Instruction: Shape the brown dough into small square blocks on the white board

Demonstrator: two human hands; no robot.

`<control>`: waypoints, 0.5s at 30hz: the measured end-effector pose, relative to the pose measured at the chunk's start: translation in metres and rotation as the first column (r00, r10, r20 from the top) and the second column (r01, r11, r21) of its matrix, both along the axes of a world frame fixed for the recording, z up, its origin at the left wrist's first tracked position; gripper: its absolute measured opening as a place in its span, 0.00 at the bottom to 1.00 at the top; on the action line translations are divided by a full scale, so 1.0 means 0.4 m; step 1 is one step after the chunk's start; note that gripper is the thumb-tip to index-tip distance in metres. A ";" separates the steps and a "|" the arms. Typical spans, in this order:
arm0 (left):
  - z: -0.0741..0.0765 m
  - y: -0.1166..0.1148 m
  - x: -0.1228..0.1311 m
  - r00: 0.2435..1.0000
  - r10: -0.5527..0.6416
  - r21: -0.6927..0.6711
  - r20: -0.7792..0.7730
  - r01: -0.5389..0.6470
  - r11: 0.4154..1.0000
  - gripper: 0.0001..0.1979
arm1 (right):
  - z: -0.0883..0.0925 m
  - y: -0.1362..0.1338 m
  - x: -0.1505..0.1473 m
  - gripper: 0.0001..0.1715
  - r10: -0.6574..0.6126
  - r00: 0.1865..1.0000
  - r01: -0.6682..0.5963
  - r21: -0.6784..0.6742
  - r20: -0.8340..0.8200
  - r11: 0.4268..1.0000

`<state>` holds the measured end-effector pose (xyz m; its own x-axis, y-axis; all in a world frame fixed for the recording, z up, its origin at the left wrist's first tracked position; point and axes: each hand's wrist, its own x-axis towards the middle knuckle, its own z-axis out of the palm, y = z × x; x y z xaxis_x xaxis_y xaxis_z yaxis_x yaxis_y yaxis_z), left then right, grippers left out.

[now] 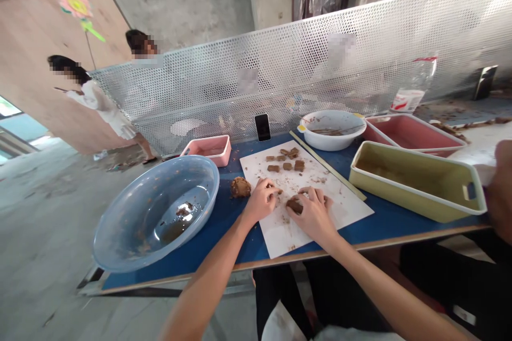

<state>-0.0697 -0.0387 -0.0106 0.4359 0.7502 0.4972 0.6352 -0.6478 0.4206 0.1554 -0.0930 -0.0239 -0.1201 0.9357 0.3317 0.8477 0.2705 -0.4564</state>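
Observation:
On a white board [280, 245] lying on the blue table, my right hand [316, 213] is closed around a brown block of clay [295, 205], its fingers pressed along the far side. To its left, my left hand [262, 201] has its fingers curled together over the board, with a small brown bit of clay [280, 191] at the fingertips. Beyond both hands lie several small clay bricks [287, 166], some in a row and others in a loose pile. A rough lump of clay [240, 187] rests beside my left hand, off the board's left edge.
A large blue basin [120, 218] with muddy water stands at left, near a small pink tub [224, 152]. A phone [263, 127] leans against the perforated metal screen. Right are a thin strip [332, 170], white basin [334, 143], green tub [416, 200] and another person's arm [502, 192].

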 end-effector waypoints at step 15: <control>0.004 -0.004 0.000 1.000 0.003 -0.026 -0.013 -0.004 1.000 0.21 | 0.000 -0.001 0.004 0.16 -0.001 1.000 0.001 -0.016 -0.011 1.000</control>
